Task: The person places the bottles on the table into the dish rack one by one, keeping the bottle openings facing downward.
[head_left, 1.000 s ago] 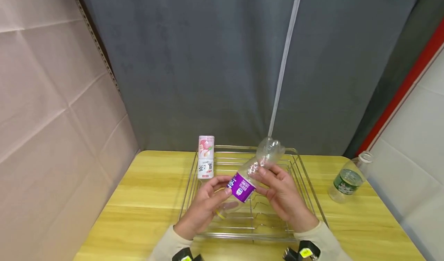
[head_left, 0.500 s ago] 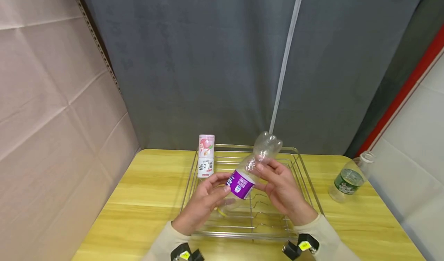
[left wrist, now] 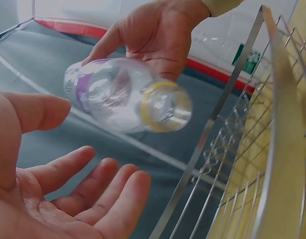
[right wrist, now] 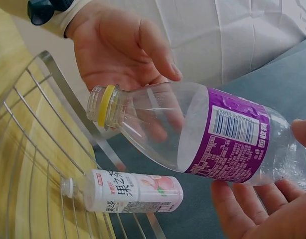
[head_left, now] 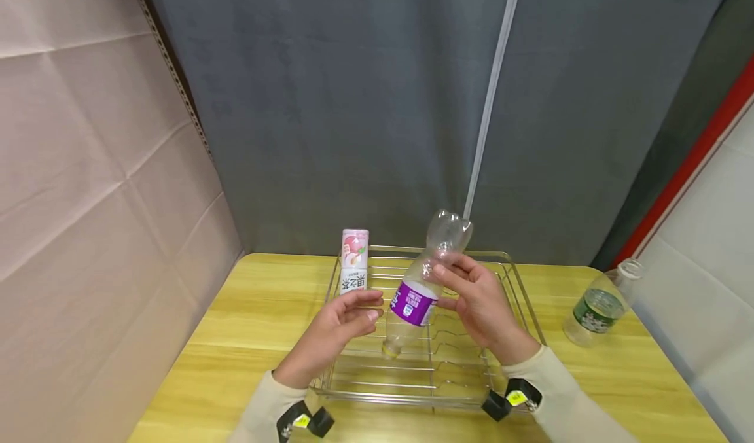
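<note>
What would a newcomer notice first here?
The purple-labelled bottle, tilted in the right hand over the wire rack, draws the eye first. Next come a pink bottle at the rack's back left and a green-labelled bottle on the table, right of the rack.

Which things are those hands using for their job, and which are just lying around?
Probably the job:
purple-labelled bottle, held neck-down
right hand, holding it
left hand, close by, not gripping it
wire rack, underneath

Probably just lying around:
pink-labelled bottle, unheld, in the rack
green-labelled bottle, unheld, beside the rack
</note>
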`<action>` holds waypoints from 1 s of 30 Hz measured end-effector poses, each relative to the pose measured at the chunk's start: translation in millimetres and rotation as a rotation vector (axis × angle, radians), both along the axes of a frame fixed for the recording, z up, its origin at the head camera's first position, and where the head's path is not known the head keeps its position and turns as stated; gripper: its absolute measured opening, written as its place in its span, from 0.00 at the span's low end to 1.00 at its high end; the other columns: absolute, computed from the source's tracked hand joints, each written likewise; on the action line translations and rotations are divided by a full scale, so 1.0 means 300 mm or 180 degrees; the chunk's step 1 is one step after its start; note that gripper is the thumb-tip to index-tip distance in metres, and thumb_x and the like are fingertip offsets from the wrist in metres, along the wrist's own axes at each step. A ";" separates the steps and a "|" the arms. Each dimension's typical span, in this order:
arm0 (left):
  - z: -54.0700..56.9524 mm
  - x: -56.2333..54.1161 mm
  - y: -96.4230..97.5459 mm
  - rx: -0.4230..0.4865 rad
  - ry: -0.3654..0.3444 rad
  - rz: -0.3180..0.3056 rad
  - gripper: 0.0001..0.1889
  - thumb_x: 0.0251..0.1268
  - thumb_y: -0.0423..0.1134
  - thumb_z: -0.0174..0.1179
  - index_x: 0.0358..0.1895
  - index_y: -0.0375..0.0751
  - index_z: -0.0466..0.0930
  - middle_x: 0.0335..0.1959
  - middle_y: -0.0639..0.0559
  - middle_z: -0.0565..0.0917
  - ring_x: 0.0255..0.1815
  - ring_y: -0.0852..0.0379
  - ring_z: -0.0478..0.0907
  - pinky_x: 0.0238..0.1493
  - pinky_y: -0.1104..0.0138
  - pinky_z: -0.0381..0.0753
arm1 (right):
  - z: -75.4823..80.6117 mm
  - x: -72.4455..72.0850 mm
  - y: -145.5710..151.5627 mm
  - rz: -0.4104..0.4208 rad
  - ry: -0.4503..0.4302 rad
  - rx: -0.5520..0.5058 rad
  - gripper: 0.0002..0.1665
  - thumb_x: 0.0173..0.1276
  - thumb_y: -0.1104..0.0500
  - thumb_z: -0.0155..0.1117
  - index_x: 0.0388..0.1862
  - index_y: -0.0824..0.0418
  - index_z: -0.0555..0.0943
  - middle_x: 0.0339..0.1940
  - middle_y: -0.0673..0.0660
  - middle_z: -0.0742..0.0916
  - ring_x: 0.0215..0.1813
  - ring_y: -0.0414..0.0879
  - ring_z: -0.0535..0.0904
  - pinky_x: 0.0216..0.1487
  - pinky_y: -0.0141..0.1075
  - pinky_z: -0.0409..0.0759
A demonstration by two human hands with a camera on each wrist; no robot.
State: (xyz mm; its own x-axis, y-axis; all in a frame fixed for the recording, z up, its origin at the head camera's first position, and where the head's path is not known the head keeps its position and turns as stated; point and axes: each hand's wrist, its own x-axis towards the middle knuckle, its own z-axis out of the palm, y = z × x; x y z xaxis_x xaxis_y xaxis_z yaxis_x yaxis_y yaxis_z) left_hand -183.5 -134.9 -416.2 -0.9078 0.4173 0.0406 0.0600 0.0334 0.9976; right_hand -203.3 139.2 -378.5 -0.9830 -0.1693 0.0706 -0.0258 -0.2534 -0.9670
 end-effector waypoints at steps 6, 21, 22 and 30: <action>0.005 -0.007 -0.059 -0.0147 0.0015 0.0296 0.27 0.78 0.42 0.63 0.74 0.35 0.72 0.69 0.36 0.79 0.63 0.48 0.83 0.67 0.54 0.85 | 0.021 -0.041 -0.019 -0.0027 -0.0102 0.0279 0.25 0.77 0.57 0.67 0.67 0.63 0.74 0.55 0.50 0.88 0.57 0.46 0.86 0.55 0.48 0.89; -0.040 -0.035 -0.174 -0.0401 -0.0100 0.1190 0.24 0.78 0.43 0.63 0.71 0.38 0.78 0.69 0.37 0.81 0.65 0.46 0.81 0.60 0.54 0.88 | 0.050 -0.157 -0.099 0.0015 -0.0185 0.0527 0.32 0.76 0.52 0.70 0.74 0.60 0.74 0.67 0.60 0.83 0.61 0.49 0.85 0.61 0.51 0.88; -0.043 -0.039 -0.182 -0.0419 -0.0105 0.1224 0.24 0.78 0.43 0.63 0.71 0.38 0.78 0.69 0.38 0.81 0.66 0.45 0.81 0.61 0.53 0.88 | 0.049 -0.166 -0.104 0.0024 -0.0179 0.0534 0.33 0.76 0.52 0.70 0.74 0.60 0.74 0.68 0.60 0.83 0.62 0.49 0.84 0.62 0.52 0.88; -0.082 -0.062 -0.235 -0.0491 -0.0220 0.1379 0.24 0.79 0.42 0.62 0.72 0.38 0.77 0.70 0.40 0.81 0.67 0.45 0.80 0.62 0.54 0.87 | 0.024 -0.233 -0.139 -0.0030 -0.0168 0.0752 0.32 0.76 0.49 0.71 0.74 0.56 0.75 0.69 0.61 0.83 0.68 0.55 0.82 0.65 0.56 0.85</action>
